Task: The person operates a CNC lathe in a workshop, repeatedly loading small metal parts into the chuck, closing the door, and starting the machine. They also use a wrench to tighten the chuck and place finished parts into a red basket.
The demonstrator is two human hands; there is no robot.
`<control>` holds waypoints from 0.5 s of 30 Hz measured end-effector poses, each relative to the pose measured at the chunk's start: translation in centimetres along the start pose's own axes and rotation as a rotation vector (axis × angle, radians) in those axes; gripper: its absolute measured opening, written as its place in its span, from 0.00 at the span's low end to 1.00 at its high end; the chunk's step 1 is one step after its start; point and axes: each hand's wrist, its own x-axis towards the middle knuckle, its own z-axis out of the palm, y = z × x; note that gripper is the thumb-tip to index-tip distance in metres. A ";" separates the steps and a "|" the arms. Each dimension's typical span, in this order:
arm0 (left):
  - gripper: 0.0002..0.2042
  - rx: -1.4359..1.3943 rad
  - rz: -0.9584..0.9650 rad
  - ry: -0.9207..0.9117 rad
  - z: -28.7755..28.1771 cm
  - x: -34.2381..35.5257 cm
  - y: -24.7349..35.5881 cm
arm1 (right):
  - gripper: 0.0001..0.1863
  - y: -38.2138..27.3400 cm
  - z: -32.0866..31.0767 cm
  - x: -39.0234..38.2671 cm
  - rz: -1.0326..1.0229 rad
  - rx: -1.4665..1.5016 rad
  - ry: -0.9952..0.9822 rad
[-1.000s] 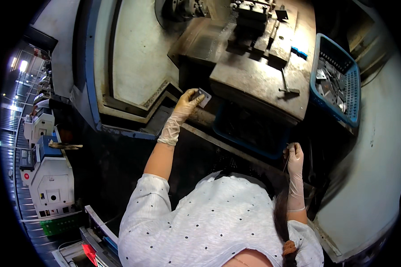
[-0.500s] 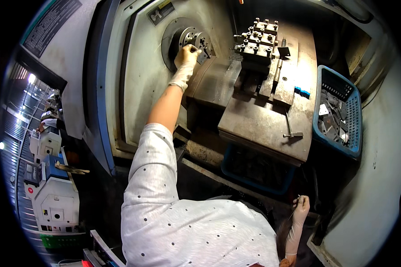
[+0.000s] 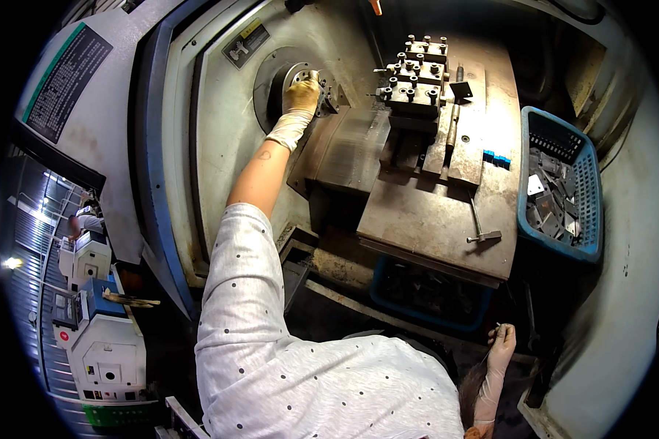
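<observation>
Head view: left hand (image 3: 301, 97), gloved and stained, cupped against the round chuck (image 3: 298, 79) of the lathe, grasp unclear. Right hand (image 3: 501, 344) hangs well below the chuck, fingers loosely curled. Blue basket (image 3: 589, 192) lies far right of the chuck.

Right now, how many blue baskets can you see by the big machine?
2. One blue basket with metal pieces stands right of the metal table. A second blue bin sits under that table's front edge, partly hidden in shadow. More could be out of sight.
</observation>
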 end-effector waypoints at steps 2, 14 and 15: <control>0.07 0.059 0.013 -0.001 1.4 -0.7 -0.2 | 0.09 -0.4 0.1 0.1 0.011 0.009 -0.010; 0.13 0.068 0.030 -0.287 -1.3 1.8 0.3 | 0.09 -0.1 0.1 -0.7 0.023 0.010 0.005; 0.17 0.019 -0.019 -0.372 -1.5 2.0 0.0 | 0.09 -0.2 0.2 -0.8 0.038 0.026 0.013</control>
